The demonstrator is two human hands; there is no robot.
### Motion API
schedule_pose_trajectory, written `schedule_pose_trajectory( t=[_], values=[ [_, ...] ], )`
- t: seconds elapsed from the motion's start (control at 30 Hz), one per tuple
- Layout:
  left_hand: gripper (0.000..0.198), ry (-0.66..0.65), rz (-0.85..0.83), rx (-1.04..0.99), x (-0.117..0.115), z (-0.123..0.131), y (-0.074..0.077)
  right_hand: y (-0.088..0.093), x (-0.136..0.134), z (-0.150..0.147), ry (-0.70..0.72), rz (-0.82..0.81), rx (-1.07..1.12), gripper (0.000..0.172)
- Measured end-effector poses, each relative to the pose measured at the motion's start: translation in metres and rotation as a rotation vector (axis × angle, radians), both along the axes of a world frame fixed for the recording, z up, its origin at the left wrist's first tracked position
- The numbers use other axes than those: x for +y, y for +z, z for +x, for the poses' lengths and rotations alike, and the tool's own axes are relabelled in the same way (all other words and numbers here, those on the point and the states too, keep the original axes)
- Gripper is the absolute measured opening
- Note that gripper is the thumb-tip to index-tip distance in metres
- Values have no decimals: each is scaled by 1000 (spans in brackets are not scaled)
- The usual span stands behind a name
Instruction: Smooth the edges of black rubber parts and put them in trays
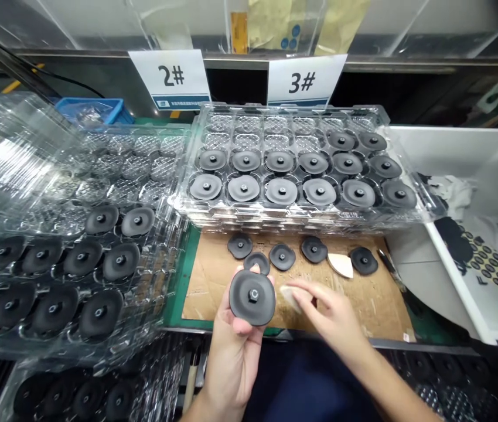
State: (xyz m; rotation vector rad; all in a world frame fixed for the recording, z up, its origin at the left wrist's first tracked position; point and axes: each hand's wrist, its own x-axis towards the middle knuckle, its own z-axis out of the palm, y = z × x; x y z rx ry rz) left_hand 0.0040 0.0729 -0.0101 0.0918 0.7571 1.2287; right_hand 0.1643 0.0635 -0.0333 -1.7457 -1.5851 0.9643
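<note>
My left hand [236,366] grips a rounded black plate [241,305] by its edge, with the face that bears a small central hex stud turned up to me. Between the thumb and fingers of my right hand [339,316] is a thin whitish pad [290,298], just right of the plate and apart from it. Several similar black plates [282,257] lie on a brown cardboard sheet [214,275] beyond my hands. Among them rests a cream-coloured wedge-shaped piece [340,265].
Behind the cardboard stands a stack of clear trays [231,212], its top one partly filled with black plates. More clear trays [146,258] with plates are at left. A white bin [464,308] holding scraps and a dark pen-like tool [390,266] are at right.
</note>
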Motion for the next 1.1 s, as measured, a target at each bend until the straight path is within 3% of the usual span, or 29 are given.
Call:
schedule_pose_trajectory(
  t=[0.1, 0.17, 0.23, 0.37, 0.43, 0.5, 0.57, 0.63, 0.77, 0.9, 1.0, 1.1],
  values=[
    [62, -1, -5, -36, 0, -4, 1, -33, -20, -1, 72, -61, 21, 24],
    [60, -13, -11, -35, 0, -6, 2, -36, -24, -1, 66, -75, 30, 23],
    [59, -36, -14, -11, -1, -5, 4, -20, -17, -2, 20, -69, 41, 25],
    [55, -88, 21, 48, -8, -4, 5, 47, 9, -15, -34, 158, 136, 25],
    [58, -138, 19, 34, -13, -6, 3, 74, 16, -28, 114, 335, 147, 25],
    [61, -182, -6, 20, -16, -9, 0, 87, 19, -37, 297, 372, 142, 24],
    [59, -192, -22, 44, -16, -10, -1, 89, 20, -42, 421, 279, 137, 21],
    [55, -200, -9, 81, -14, -6, 0, 85, 22, -42, 426, 238, 79, 19],
    [52, -290, -29, 82, -12, 6, 8, 85, 20, -36, 287, 455, -39, 24],
    [62, -333, -5, 62, -10, 9, 13, 93, 2, -11, 471, 333, 55, 22],
    [66, -371, 14, 46, -8, 13, 13, 94, -9, 8, 330, 233, -46, 21],
    [69, -362, 0, 10, -10, 21, 15, 92, -5, 14, 215, 350, -190, 23]
  ],
)
